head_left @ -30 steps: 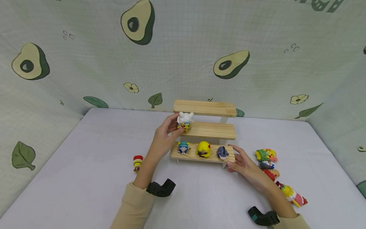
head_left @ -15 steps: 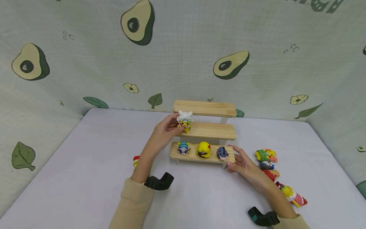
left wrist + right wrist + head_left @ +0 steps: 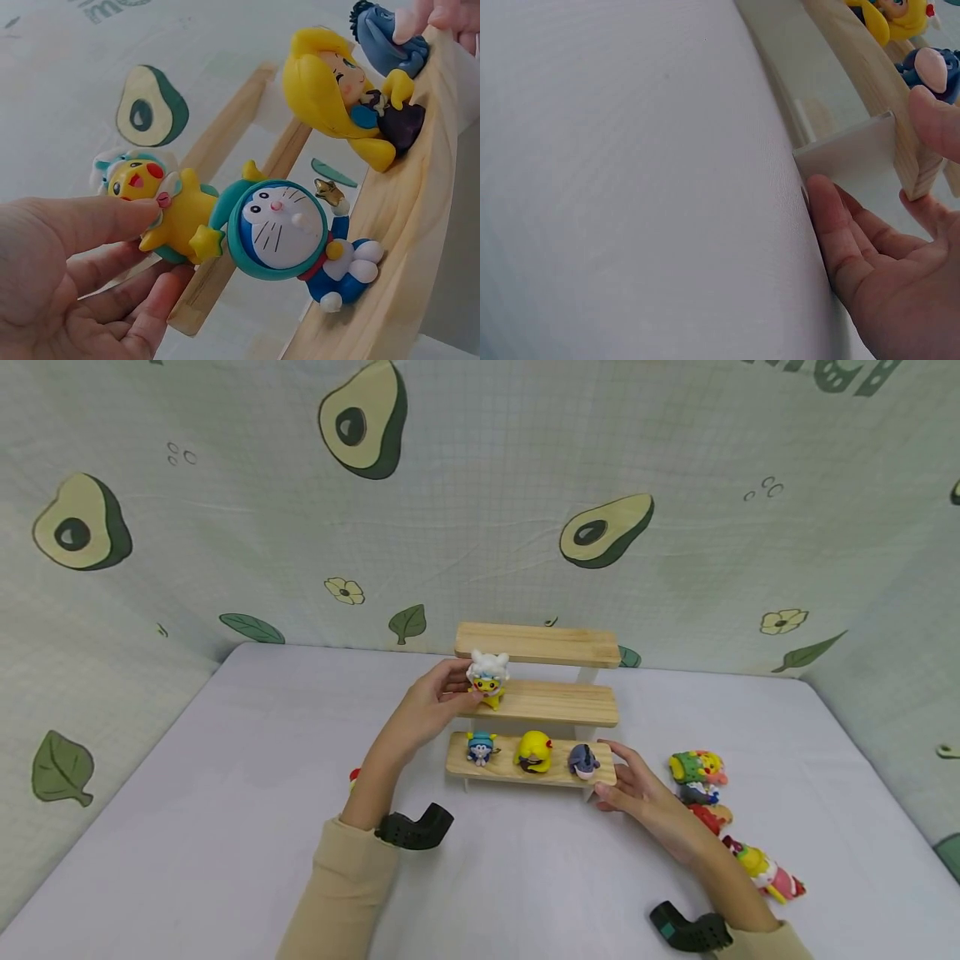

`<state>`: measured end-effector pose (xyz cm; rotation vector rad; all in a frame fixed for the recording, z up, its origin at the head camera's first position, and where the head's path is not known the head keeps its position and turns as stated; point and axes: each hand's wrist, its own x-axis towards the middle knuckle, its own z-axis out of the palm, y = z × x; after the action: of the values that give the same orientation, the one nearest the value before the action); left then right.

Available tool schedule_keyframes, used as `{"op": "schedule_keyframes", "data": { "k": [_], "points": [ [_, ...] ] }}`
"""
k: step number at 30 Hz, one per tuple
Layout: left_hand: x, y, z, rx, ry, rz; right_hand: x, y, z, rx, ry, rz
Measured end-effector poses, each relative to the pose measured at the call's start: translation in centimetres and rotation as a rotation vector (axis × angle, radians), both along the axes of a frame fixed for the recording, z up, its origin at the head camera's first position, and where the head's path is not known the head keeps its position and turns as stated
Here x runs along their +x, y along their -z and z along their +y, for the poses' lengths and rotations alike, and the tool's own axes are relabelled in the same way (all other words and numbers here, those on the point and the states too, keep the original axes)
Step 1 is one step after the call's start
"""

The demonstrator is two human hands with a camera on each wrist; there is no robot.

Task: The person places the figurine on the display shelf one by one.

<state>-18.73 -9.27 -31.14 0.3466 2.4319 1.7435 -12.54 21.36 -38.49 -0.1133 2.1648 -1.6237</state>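
Note:
My left hand (image 3: 423, 714) pinches a yellow Pikachu figurine (image 3: 487, 683) in a white hood, thumb across its front. The figurine is upright at the left end of the middle board of a three-tier wooden display shelf (image 3: 555, 702). In the left wrist view, the Pikachu (image 3: 184, 206) appears behind a Doraemon figurine (image 3: 277, 232). My right hand (image 3: 637, 789) grips the right end of the lowest board; the right wrist view shows the thumb (image 3: 934, 124) above that board (image 3: 870, 67) and fingers around its end and white support. On this board sit the Doraemon, a yellow-haired figurine (image 3: 534, 752) and an Eeyore figurine (image 3: 583, 761).
Several colourful figurines (image 3: 697, 767) lie on the white table (image 3: 225, 793) to the right, beside my right forearm. A red-topped figurine (image 3: 354, 774) is mostly hidden behind my left forearm. An avocado-print cloth (image 3: 480, 527) hangs behind the shelf's bare top board (image 3: 536, 643).
The Pikachu has tipped from leaning forward to upright, its face now showing more. My left forearm has shifted slightly left and away, covering more of the red-topped figurine. My right hand stays put.

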Motion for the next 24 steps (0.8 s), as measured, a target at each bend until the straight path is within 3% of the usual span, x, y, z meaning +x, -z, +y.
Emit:
{"op": "schedule_keyframes", "data": {
  "k": [13,24],
  "points": [
    [-0.17,0.04,0.44,-0.027,-0.022,-0.031,0.04,-0.03,0.07,-0.002,0.000,0.001],
    [-0.13,0.13,0.81,-0.091,-0.034,0.006,0.01,-0.10,-0.03,0.001,-0.002,-0.001]
  ]
}}
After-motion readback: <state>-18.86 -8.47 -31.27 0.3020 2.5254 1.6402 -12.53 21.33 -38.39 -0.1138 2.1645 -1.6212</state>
